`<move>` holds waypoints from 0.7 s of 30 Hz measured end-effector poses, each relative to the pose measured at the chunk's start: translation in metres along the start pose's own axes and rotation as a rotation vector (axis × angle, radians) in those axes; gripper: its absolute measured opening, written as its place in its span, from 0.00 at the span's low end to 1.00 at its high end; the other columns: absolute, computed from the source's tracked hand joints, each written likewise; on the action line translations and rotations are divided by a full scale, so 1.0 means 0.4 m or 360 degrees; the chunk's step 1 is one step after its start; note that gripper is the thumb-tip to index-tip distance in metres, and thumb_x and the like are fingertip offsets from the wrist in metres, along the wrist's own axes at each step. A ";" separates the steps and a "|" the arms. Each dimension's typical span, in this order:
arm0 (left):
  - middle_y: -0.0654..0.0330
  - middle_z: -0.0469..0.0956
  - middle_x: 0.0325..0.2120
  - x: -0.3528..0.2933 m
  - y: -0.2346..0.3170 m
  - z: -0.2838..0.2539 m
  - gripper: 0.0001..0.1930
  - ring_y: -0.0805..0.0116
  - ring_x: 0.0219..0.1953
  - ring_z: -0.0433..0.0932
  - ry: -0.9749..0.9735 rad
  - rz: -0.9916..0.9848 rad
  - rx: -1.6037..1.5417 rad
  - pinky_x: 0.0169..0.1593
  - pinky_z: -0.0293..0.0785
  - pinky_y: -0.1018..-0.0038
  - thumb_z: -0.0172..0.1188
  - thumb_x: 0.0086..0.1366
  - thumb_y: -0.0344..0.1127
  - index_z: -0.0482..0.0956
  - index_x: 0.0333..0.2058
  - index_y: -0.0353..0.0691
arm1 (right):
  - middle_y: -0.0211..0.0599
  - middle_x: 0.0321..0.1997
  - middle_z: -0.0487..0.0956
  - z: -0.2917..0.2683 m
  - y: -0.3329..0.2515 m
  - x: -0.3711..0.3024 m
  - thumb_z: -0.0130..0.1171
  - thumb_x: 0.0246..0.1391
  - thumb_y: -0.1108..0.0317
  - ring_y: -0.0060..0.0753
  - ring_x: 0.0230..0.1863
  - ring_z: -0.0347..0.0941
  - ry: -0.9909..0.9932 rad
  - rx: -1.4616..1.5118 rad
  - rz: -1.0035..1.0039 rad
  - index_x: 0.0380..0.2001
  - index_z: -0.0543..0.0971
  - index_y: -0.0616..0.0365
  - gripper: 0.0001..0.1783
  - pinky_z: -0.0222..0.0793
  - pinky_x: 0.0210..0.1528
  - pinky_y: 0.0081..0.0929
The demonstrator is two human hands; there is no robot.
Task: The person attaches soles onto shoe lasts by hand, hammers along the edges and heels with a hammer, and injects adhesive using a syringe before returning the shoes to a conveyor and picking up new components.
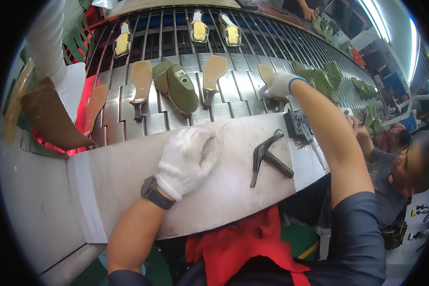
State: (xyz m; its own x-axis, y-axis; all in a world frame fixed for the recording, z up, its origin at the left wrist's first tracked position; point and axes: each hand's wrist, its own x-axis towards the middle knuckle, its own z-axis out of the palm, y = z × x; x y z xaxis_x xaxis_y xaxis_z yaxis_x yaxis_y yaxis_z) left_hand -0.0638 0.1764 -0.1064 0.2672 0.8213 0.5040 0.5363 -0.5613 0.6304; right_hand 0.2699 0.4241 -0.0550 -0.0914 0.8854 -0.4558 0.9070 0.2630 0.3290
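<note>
My left hand (186, 155), in a white knitted glove, rests on the pale worktop (224, 200) with loosely curled fingers and the thumb apart, holding nothing. Out over the metal conveyor (243, 107), my gloved right hand (282, 86) is closed around a tan shoe sole (266, 72) with a grey heel; the glove hides its middle. Left of it on the conveyor lie another tan heeled sole (215, 71), an olive-green shoe (178, 90) and a further tan heeled sole (141, 78). A shoemaker's hammer (271, 159) with a curved dark head lies on the worktop between my hands.
A dark box of small parts (298, 128) stands at the worktop's right end. Several green shoes (321, 81) sit farther right on the conveyor. Clear packs with yellow pads (199, 31) lie on the far rails. A co-worker (391, 181) sits at right. A brown-edged board (52, 112) rises at left.
</note>
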 end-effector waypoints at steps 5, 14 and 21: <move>0.48 0.85 0.43 -0.010 -0.004 -0.018 0.15 0.42 0.49 0.84 -0.0046 -0.0057 0.0043 0.56 0.79 0.54 0.74 0.61 0.33 0.84 0.45 0.34 | 0.59 0.56 0.88 0.024 -0.010 0.084 0.59 0.62 0.58 0.59 0.55 0.87 -0.0018 0.0327 0.0339 0.53 0.88 0.66 0.25 0.82 0.62 0.46; 0.48 0.86 0.43 0.017 0.006 -0.029 0.20 0.43 0.48 0.84 -0.0108 -0.0117 0.0000 0.55 0.79 0.55 0.76 0.57 0.31 0.84 0.48 0.35 | 0.64 0.54 0.87 -0.046 0.022 0.040 0.66 0.52 0.59 0.55 0.50 0.89 -0.0111 0.0599 0.0352 0.52 0.88 0.67 0.28 0.86 0.54 0.43; 0.48 0.86 0.43 0.013 0.004 -0.044 0.20 0.42 0.47 0.84 -0.0122 -0.0109 0.0067 0.55 0.79 0.54 0.77 0.56 0.31 0.84 0.48 0.35 | 0.57 0.56 0.88 0.095 0.070 0.168 0.61 0.60 0.64 0.60 0.56 0.87 0.0425 0.0331 0.0413 0.51 0.90 0.62 0.20 0.84 0.58 0.48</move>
State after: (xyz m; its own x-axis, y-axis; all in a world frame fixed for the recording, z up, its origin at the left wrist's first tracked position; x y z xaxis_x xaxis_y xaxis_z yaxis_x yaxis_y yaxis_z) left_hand -0.0756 0.1781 -0.0926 0.2884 0.8638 0.4131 0.5878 -0.5003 0.6358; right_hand 0.3046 0.4764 -0.1079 0.0726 0.9874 -0.1407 0.9750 -0.0406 0.2184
